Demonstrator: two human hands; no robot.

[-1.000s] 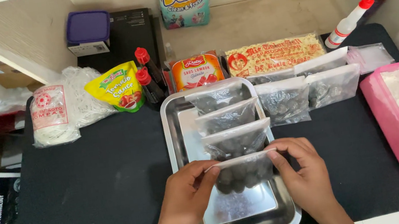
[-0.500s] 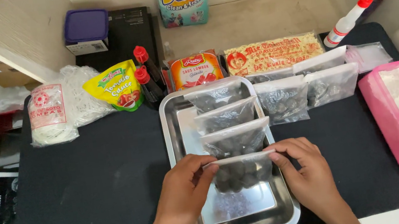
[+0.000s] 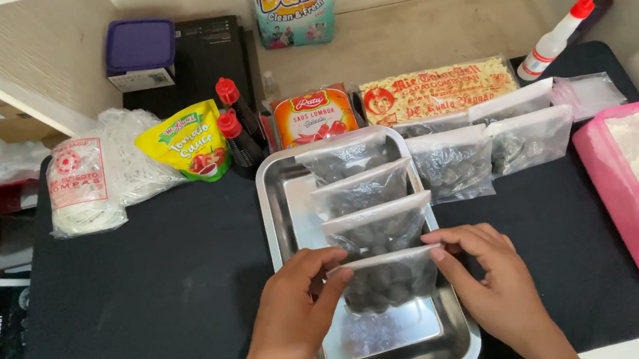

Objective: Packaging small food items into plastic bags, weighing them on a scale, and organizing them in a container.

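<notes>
Four bags of dark balls in steel tray [image 3: 282,209], nearest bag [image 3: 389,281] pinched by both hands.
Left hand [image 3: 299,305] and right hand [image 3: 489,280] fingers grasping its top edge; more bags [image 3: 488,145] waiting far right on tabletop [image 3: 153,292].

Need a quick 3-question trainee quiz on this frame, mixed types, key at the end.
1. True or false: both hands pinch the top edge of the nearest bag of dark balls.
2. How many such bags lie in the steel tray?
3. The pink tub of white powder sits on which side: A left, B right?

Key:
1. True: left hand and right hand hold it.
2. Four.
3. B.
</notes>
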